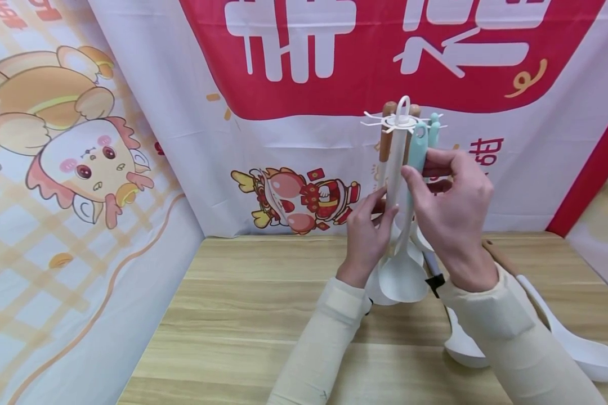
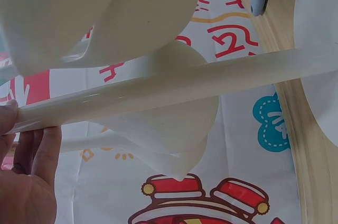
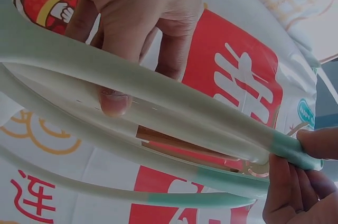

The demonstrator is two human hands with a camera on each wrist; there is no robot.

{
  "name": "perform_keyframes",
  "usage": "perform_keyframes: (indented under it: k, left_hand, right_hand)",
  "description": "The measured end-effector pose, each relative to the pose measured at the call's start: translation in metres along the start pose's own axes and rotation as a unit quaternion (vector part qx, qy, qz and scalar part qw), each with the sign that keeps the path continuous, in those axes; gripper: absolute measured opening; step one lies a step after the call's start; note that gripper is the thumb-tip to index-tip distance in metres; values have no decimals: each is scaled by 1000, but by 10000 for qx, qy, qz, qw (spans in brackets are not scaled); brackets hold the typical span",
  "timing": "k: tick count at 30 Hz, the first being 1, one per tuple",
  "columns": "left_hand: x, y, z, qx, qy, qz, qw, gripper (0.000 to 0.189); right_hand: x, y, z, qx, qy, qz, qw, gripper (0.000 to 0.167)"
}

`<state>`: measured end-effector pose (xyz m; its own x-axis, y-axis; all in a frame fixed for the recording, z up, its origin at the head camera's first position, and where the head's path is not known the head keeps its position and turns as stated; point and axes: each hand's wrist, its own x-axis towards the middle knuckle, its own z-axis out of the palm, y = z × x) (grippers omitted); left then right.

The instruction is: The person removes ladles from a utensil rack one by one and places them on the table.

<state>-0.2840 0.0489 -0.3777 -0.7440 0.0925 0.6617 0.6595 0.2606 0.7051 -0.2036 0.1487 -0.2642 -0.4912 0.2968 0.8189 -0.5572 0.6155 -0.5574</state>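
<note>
A white utensil rack point(image 1: 396, 163) with a ring of hooks point(image 1: 404, 121) on top stands upright on the table. My left hand point(image 1: 367, 233) grips its pole point(image 2: 132, 94) below the hooks, thumb on one side and fingers on the other. Close under the hooks, my right hand point(image 1: 456, 205) pinches the mint handle point(image 3: 290, 150) of a cooking utensil between thumb and fingers. That utensil's broad white head point(image 1: 404, 275) hangs down in front of the pole. Other utensils with wooden handles point(image 1: 387, 132) and mint handles point(image 3: 200, 199) hang round the rack, partly hidden by my hands.
A wooden-handled white ladle point(image 1: 577, 343) lies on the table at the right. Another white-headed utensil point(image 1: 463, 346) lies partly behind my right forearm. A printed cloth point(image 1: 294, 140) hangs behind the wooden table point(image 1: 233, 326), and another covers the left side.
</note>
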Motion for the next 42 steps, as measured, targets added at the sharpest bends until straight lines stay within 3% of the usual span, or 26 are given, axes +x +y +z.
perform_keyframes:
  k: [15, 21, 26, 29, 37, 42]
  left_hand:
    - [0, -2, 1, -27, 56, 85, 9999, 43]
    - [1, 0, 0, -133, 11, 42, 9999, 43]
    - [1, 0, -2, -132, 42, 25, 9999, 43]
    - [1, 0, -2, -131, 35, 1, 9999, 44]
    - [-1, 0, -1, -115, 32, -85, 9999, 44]
    - [-1, 2, -1, -96, -31, -35, 9999, 44]
  right_hand:
    - [-9, 3, -10, -119, -123, 48, 9998, 36]
    - [-9, 14, -28, -264, -128, 181, 9994, 39]
    - [3, 31, -52, -678, -94, 555, 9961, 39]
    - [14, 46, -69, -1073, -178, 875, 9902, 40]
    - [31, 93, -113, -1945, -866, 1605, 9638, 49]
    - [44, 123, -135, -2235, -1489, 2026, 9417, 56]
